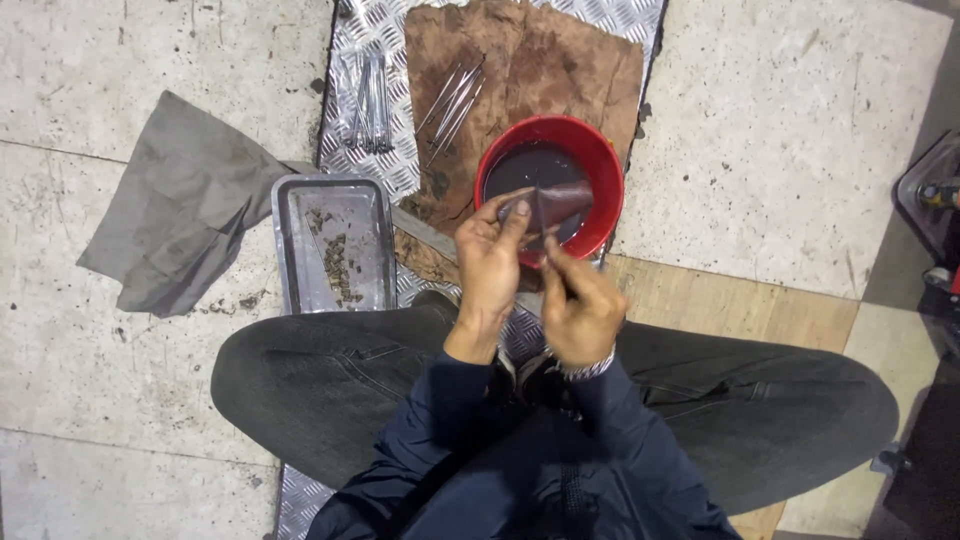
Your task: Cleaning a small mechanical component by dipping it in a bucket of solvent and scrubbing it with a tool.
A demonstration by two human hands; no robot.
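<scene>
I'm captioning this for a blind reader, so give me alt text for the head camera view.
A seated person's left hand and right hand hold a thin metal rod above a round red plastic bowl of dark liquid on worn brown cardboard. Beside it lie more rods, a grey metal tray and a crumpled grey cloth.

Small dark wet piece [548,203]: thin, brownish-grey, held level over the near rim of the red bowl, pinched at its left end; a thin tool [541,222] touches it.
</scene>
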